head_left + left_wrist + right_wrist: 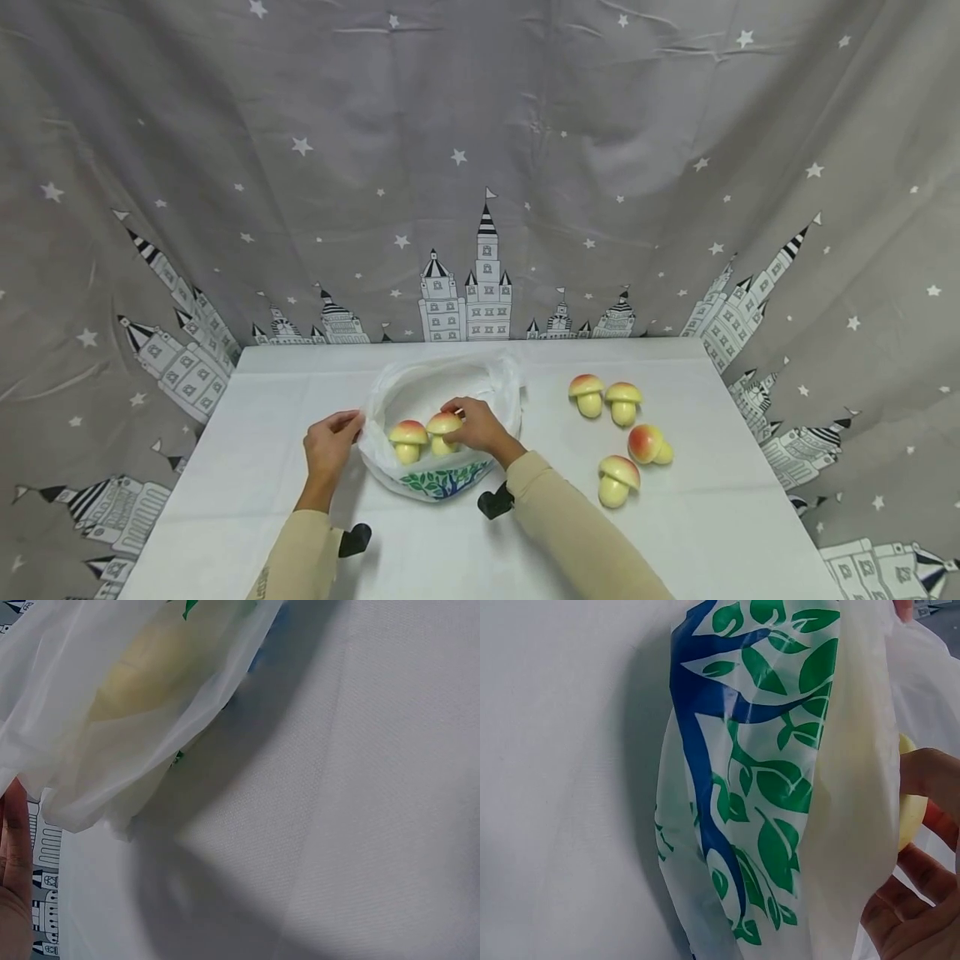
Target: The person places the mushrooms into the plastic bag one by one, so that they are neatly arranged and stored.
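Observation:
A white plastic bag (pixel 438 375) with a green-and-blue tree print stands with its mouth spread wide. Inside its front side is a toy mushroom (pixel 407 442) with a red-and-yellow cap. My right hand (pixel 480 429) reaches over the bag and grips a second toy mushroom (pixel 442 425) beside the first. In the right wrist view, fingers (pixel 926 776) curl round its pale yellow surface behind the printed bag wall. My left hand (pixel 330 450) pinches the bag's left rim. The left wrist view shows a yellow shape (pixel 146 675) through the thin plastic.
To the right of the bag, several similar toy mushrooms lie on the white table (pixel 720 525): two at the back (pixel 588 396), one tipped sideways (pixel 648 444), one nearer the front (pixel 618 481). A grey curtain (pixel 525 167) printed with castles and stars hangs behind the table.

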`<state>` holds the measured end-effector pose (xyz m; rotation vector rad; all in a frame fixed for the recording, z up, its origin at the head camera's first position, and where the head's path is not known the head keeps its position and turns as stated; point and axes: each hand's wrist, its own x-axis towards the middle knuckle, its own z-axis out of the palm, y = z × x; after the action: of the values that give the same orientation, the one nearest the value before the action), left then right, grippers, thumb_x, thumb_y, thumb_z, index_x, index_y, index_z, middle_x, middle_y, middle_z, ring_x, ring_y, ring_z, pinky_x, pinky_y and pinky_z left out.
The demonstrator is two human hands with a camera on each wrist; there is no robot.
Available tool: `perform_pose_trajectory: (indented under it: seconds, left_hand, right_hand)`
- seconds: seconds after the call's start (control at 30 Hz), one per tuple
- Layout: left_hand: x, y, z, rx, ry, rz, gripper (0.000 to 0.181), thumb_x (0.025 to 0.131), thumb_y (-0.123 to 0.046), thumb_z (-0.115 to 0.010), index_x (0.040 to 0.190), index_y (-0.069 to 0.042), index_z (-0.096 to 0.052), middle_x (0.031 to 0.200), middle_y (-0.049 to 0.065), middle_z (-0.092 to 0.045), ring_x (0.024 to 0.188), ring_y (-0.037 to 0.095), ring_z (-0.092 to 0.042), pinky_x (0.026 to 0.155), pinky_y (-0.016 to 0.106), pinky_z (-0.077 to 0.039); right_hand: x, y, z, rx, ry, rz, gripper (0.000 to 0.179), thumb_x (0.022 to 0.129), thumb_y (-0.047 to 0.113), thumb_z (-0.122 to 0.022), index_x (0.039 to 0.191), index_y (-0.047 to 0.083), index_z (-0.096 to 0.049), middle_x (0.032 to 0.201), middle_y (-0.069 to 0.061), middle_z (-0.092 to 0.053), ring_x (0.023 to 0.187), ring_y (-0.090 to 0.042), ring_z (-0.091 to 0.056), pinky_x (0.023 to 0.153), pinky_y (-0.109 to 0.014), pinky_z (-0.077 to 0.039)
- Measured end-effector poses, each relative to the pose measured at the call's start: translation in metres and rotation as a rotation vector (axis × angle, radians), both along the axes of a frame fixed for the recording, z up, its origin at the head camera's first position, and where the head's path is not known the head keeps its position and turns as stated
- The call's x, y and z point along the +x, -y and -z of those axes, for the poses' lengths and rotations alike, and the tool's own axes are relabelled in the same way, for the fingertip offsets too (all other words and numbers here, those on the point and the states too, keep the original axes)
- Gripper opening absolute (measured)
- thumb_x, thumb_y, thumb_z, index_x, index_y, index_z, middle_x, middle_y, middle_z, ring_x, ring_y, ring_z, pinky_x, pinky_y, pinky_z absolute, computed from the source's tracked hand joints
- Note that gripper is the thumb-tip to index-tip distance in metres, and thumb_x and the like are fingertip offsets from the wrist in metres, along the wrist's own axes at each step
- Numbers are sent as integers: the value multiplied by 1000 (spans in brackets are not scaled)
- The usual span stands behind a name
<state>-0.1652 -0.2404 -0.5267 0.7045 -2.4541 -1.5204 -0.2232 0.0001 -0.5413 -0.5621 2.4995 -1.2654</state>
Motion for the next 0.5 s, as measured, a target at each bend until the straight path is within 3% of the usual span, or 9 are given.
perform_pose_trajectory:
  seconds: [0.5]
  left_hand:
    - [1,0,3,5,14,2,29,93,-20,-64,110,3,-69,103,20,-69,77,9,-64,61,9,-45]
  right_hand:
    - [1,6,-1,68,24,-12,44,72,4,-81,113,7,-66,112,-8,-65,102,-23,-60,87,-30,-48]
